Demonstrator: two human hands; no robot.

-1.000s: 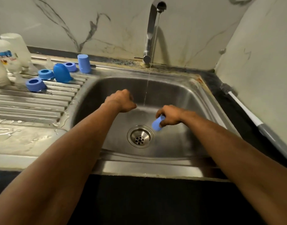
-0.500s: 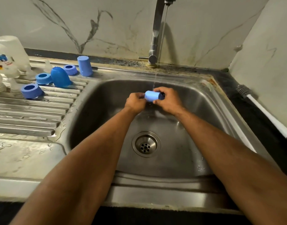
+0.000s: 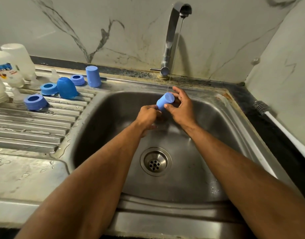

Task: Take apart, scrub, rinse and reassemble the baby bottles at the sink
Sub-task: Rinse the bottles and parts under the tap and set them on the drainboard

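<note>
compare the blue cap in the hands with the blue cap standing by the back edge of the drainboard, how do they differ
The held cap lies tilted, closed end up toward the tap; the standing cap sits upright on its open end. The held cap is over the sink basin under the thin water stream, gripped by the left hand and right hand; the standing cap rests untouched on the drainboard. Both are plain blue, tapered caps of similar shape.

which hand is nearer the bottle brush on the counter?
Right. The right hand holds the blue cap under the tap stream, on the side of the sink toward the bottle brush. The left hand grips the cap's lower end, farther away.
</note>
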